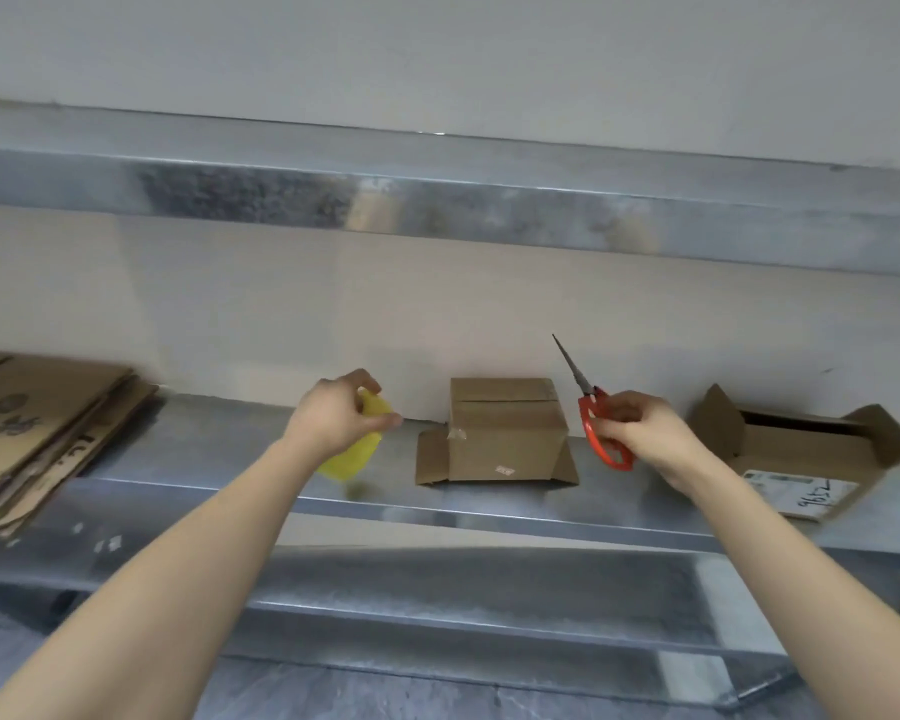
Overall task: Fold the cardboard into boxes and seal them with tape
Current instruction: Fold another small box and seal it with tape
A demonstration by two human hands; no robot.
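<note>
Left hand (333,413) grips yellow tape roll (357,454); right hand (640,428) holds red scissors (601,439), blades closed. Small box (505,433) on metal shelf (219,449) looks taped on top, lower flaps splayed. Right box (801,454) unsealed, flat cardboard stack (32,428) unfolded. Most work remains.

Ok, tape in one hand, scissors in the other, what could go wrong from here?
The scissors in the right hand point tip up and could nick the left hand holding the yellow tape roll. With both hands full, nothing steadies the small box, whose flaps lie splayed. The open box near the shelf edge might get knocked.
</note>
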